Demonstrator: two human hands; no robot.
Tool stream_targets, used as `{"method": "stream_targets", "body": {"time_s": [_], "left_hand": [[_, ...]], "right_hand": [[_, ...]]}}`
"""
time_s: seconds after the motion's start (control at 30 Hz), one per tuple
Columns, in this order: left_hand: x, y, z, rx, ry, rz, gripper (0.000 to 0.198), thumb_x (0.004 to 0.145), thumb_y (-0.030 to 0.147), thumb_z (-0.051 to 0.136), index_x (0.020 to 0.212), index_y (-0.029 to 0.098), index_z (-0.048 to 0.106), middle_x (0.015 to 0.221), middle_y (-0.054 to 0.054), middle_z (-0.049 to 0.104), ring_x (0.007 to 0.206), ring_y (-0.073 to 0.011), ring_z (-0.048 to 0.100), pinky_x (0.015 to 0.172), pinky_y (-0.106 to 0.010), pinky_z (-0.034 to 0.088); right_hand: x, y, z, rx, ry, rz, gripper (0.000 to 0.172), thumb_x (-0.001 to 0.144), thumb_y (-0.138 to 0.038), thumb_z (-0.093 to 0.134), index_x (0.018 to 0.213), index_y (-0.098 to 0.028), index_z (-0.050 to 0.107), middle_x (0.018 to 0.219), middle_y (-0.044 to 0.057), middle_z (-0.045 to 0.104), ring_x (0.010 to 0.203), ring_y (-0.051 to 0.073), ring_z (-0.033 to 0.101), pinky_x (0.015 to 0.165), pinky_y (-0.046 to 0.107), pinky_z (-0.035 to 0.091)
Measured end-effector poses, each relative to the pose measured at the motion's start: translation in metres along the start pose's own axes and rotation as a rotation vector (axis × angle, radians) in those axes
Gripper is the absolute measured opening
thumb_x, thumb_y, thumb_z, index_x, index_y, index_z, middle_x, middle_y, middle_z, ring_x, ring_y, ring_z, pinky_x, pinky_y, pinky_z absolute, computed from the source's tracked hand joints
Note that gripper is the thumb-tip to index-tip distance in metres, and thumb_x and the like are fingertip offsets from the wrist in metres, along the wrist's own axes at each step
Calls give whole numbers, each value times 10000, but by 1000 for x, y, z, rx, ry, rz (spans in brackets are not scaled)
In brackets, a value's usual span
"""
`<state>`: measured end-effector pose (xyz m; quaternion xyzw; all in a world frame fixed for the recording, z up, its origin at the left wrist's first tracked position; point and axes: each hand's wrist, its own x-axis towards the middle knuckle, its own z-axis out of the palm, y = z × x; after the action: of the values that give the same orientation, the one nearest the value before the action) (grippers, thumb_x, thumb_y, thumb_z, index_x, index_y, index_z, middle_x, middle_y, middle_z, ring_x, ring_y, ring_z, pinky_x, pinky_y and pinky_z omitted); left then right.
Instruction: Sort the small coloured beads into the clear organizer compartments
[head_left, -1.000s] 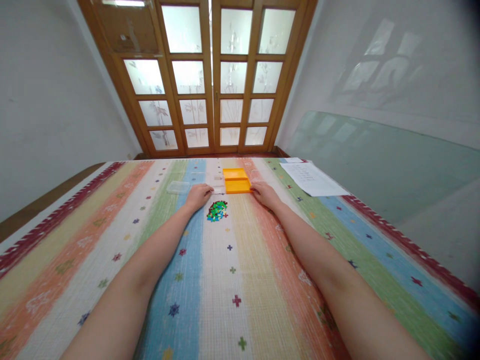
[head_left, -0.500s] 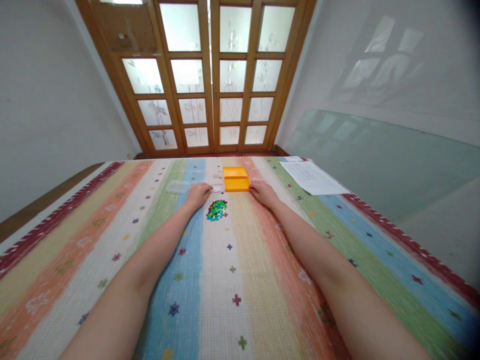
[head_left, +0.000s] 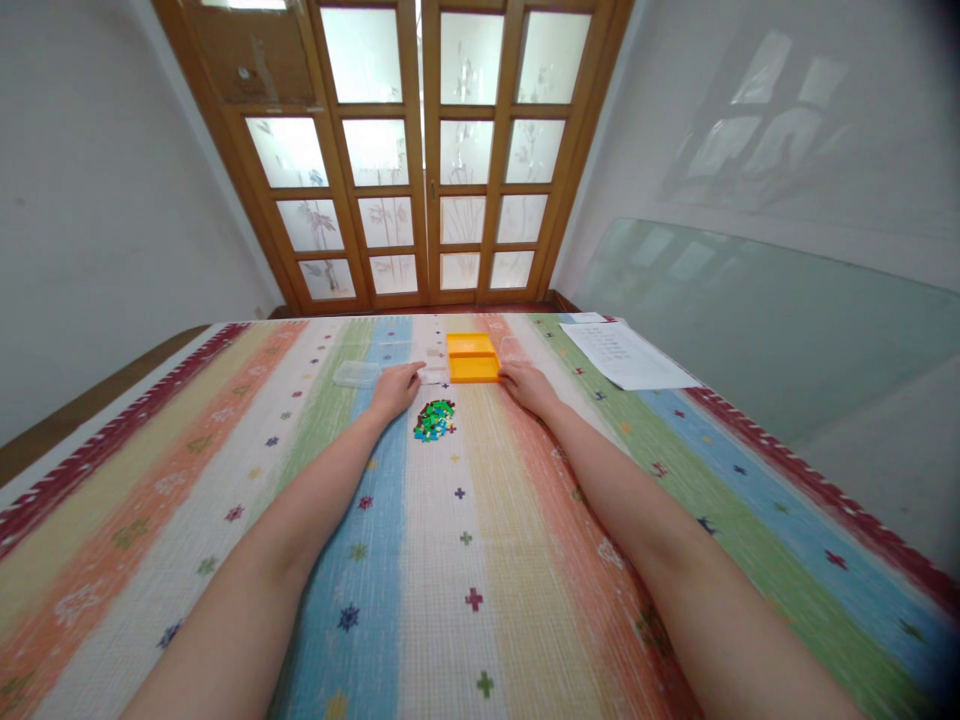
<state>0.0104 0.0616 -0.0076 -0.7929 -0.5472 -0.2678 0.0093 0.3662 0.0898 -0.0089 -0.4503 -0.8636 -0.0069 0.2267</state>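
Right hand (head_left: 529,386) now, fingers gathered at the near right corner of the open orange plastic box (head_left: 474,370); whether they pinch it, I can't tell. Left hand (head_left: 394,390), fingertips at a clear plastic piece (head_left: 433,376) left of that box, grip too small to judge. Just nearer, a heap of small green, blue and brown pieces (head_left: 433,421) on the striped tablecloth (head_left: 439,590). Over right, a white sheet (head_left: 626,358), its lines of writing unreadable!

The head view looks forward and down across the desk (head_left: 442,560), well back from the glazed doors (head_left: 433,160).
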Motion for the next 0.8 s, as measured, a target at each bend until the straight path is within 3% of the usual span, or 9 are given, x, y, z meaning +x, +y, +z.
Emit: {"method": "stream_targets", "body": {"time_s": [0.2,0.43,0.8], "left_hand": [[-1,1,-3,-26,-15,-4,417,982,208,549,1378,208,680,1161,-96,767,1034,-239,697,986,-353,512],[-1,3,-6,-30,-44,66,260,992,257,561,1119,200,780,1110,-96,757,1047,-247,681,966,-358,509],[5,-8,2,-63,-44,83,247,944,177,563,1065,209,776,1092,-92,752,1037,-243,673,971,-367,515]], "right_hand": [[0,-4,-2,-28,-12,27,209,1018,-168,521,1093,-190,714,1174,107,718,1101,230,631,978,307,446],[0,-3,2,-47,5,37,193,1030,-186,524,1075,-187,712,1146,102,718,1095,226,628,974,299,440],[2,-5,3,-39,-18,35,210,1027,-166,511,1079,-193,712,1162,100,716,1097,223,627,1005,312,437]]}}
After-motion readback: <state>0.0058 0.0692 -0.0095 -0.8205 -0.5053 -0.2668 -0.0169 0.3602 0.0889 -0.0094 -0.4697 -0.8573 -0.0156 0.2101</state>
